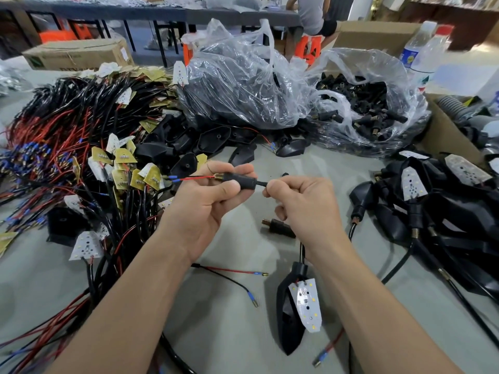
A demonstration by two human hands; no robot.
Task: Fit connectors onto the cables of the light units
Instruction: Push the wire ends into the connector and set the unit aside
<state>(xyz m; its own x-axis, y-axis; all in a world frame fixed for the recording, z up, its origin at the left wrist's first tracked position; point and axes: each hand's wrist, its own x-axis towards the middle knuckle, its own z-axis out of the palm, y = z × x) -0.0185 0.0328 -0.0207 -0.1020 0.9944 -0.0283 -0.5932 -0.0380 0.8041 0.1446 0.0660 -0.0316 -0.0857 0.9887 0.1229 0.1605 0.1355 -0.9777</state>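
My left hand [208, 195] grips a black connector [240, 180] with a brass threaded end; thin red and black wires [198, 178] with blue terminals stick out of it to the left. My right hand [305, 201] pinches the black cable [261, 183] just right of the connector. That cable runs down under my right wrist to a light unit [298, 306], a black housing with a white LED board, lying on the table below. A second loose connector [278, 226] lies on the table between my hands.
A heap of wired LED boards [81, 163] fills the left. Black housings [189, 147] lie behind my hands. Clear bags hold housings [237, 76] and connectors [367, 109]. Fitted units [437, 211] pile up at right. A loose wire pair [235, 279] lies near my left forearm.
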